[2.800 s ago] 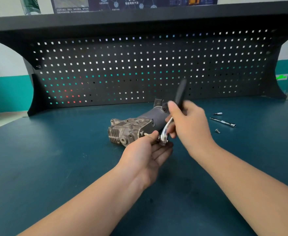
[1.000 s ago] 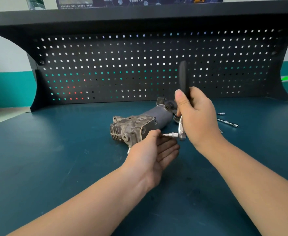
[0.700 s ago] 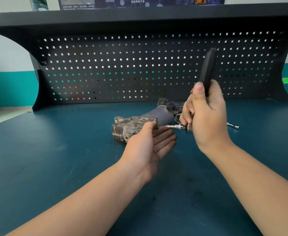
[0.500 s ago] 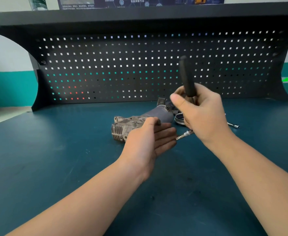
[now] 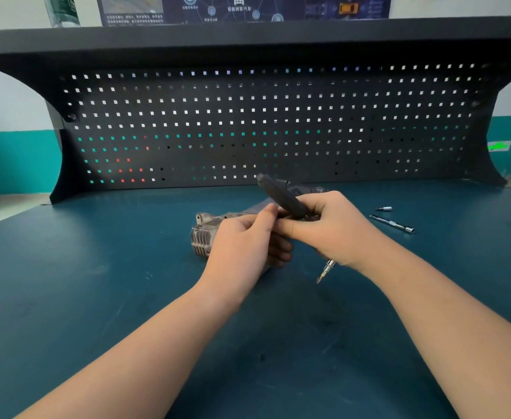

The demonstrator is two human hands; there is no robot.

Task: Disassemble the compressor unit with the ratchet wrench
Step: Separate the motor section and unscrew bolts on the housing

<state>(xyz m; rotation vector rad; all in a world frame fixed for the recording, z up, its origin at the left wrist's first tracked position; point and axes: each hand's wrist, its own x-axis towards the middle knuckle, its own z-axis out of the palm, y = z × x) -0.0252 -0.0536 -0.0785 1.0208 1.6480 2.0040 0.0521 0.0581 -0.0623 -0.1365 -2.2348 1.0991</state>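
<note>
2 hands [image 5: 335,228] on ratchet wrench [image 5: 281,196] | compressor unit [image 5: 202,237] behind grip (partly hidden)

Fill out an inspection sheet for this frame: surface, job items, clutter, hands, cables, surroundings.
Surface: dark teal workbench top, scuffed.
Job's things: compressor unit lies on its side behind the hands, partly hidden; ratchet wrench is held above the bench, black handle pointing up-left, bit end pointing down below the right hand.
Clutter: extension bar and a small socket bit lie apart on the bench at right.
Hands: right hand grips the wrench; left hand curls beside it, fingertips at the wrench, grip unclear.
Cables: nothing seen.
Surroundings: black pegboard with a shelf above; poster and teal-banded wall behind.
</note>
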